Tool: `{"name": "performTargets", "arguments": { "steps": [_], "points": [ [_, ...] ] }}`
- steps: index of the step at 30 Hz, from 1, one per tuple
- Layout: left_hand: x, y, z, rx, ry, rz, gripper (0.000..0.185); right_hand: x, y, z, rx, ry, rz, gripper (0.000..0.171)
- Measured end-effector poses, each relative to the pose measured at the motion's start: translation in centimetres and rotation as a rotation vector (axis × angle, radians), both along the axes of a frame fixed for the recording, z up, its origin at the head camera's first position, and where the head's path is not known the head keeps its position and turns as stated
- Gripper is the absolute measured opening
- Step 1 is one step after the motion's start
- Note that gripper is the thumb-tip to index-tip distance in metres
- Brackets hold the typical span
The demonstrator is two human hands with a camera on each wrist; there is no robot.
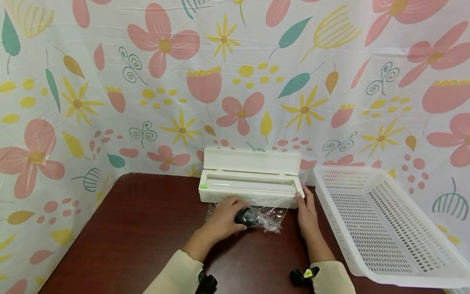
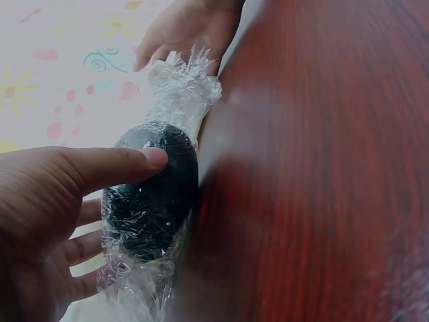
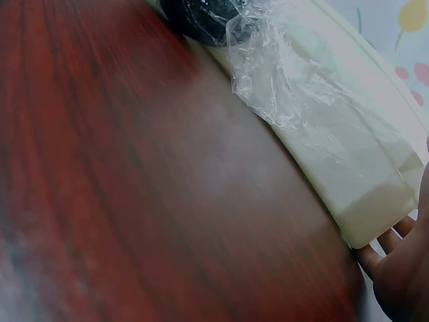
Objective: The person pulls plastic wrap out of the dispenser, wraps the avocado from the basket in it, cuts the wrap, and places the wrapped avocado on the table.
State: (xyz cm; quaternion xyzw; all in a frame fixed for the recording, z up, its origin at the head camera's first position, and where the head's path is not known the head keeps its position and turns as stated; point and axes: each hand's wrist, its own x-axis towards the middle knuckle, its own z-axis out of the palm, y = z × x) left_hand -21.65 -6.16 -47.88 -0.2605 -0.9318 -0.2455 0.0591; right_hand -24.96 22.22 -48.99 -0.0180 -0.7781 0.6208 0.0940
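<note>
The dark red counter (image 1: 147, 228) carries a white basket (image 1: 385, 228) to the right of the right grip (image 1: 306, 214). That grip lies with relaxed fingers against the end of the open film dispenser (image 1: 249, 185). The left grip (image 1: 224, 218) grasps the dark round object (image 2: 154, 201), wrapped in clear film (image 2: 184, 87), between both grips, just before the dispenser.

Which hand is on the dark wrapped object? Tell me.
The left hand: its fingers curl round the dark wrapped object. The right hand rests at the white dispenser box's right end.
</note>
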Motion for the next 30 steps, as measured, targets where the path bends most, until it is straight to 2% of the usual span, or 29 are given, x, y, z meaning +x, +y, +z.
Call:
{"name": "performTargets", "arguments": {
  "steps": [5, 8, 12, 17, 24, 30],
  "points": [
    [0.1, -0.1, 0.2, 0.002, -0.033, -0.016, 0.061, -0.9, 0.7, -1.5, 0.082, 0.03, -0.019, 0.06],
    [0.1, 0.0, 0.3, 0.012, -0.058, -0.023, 0.06, -1.1, 0.8, -1.9, 0.167, 0.062, -0.068, 0.061],
    [0.2, 0.0, 0.3, 0.024, -0.093, -0.022, 0.059, -1.0, 0.6, -1.5, 0.224, 0.143, -0.135, 0.058],
    [0.2, -0.1, 0.4, 0.012, -0.136, -0.019, 0.059, -0.6, -0.4, -0.5, 0.245, 0.297, -0.192, 0.052],
    [0.1, -0.3, 0.5, -0.007, -0.192, -0.028, 0.061, 0.5, -2.3, 1.2, 0.341, 0.488, -0.083, 0.043],
    [0.0, -0.4, 0.6, 0.01, -0.245, -0.04, 0.062, 1.0, -3.4, 1.9, 0.464, 0.562, 0.028, 0.042]
  ]
}}
